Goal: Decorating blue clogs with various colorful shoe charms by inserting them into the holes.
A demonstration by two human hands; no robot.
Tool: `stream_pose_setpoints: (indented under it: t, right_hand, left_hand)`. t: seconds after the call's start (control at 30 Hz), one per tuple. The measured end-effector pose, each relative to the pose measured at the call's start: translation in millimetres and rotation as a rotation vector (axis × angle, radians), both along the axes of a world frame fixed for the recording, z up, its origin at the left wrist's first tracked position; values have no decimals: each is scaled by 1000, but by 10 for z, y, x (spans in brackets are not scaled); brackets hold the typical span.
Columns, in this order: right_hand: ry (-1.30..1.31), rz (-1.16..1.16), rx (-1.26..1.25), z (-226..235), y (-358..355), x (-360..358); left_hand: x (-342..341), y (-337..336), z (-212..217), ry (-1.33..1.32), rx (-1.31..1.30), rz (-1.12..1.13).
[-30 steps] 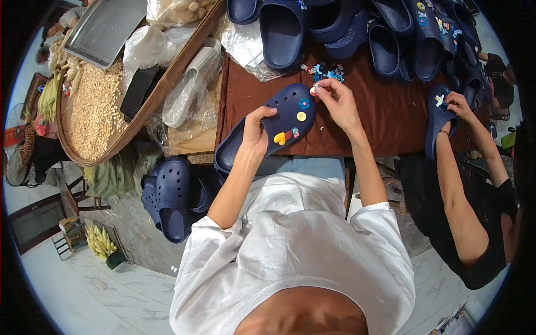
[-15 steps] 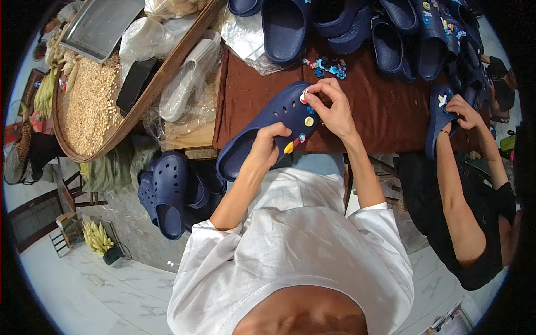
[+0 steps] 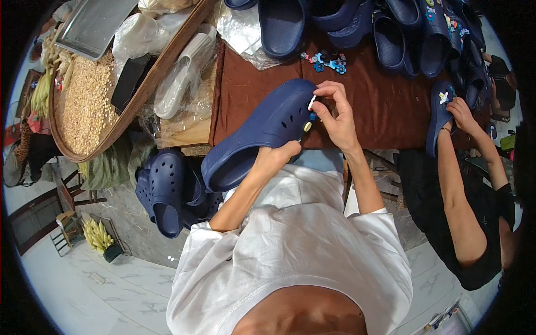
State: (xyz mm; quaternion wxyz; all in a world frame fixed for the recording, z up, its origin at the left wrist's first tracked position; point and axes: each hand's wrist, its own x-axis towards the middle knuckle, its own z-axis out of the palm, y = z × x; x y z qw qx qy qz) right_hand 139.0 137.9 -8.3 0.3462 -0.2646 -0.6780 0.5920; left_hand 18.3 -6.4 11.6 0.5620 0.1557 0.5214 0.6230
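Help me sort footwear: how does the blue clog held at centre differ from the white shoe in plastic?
The blue clog is held in the left hand; the white shoe lies in clear plastic.
The blue clog is navy; the white shoe is pale.
The blue clog carries charms; the white shoe shows none.
Both are footwear.

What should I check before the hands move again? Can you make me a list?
1. Clog held steady: ok, the left hand grips it near its opening.
2. White charm held: ok, the right hand pinches it at the clog's toe.
3. White charm pushed all the way in: cannot tell, the fingers hide part of it.
4. Yellow charm on the clog: ok, it sits there, seen from the side.
5. More charms close by: ok, a small pile lies on the brown cloth.
6. Other person's hands out of the way: ok, they are at another clog on the right.
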Motion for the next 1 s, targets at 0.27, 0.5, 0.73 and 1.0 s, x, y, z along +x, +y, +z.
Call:
stream_pose_setpoints:
  t: [0.27,0.5,0.73,1.0]
  right_hand:
    - [-77,104,119,-32,69,133]
    - [-96,220,-23,32,62,101]
    - [-44,234,-30,33,81,113]
    - [-103,145,-30,-186,-23,248]
  left_hand:
    - [-28,-43,47,8,-38,-69]
    - [-81,-70,71,67,-3,-115]
    - [-52,-108,137,213,26,-135]
    - [-50,-68,121,-143,-164,-63]
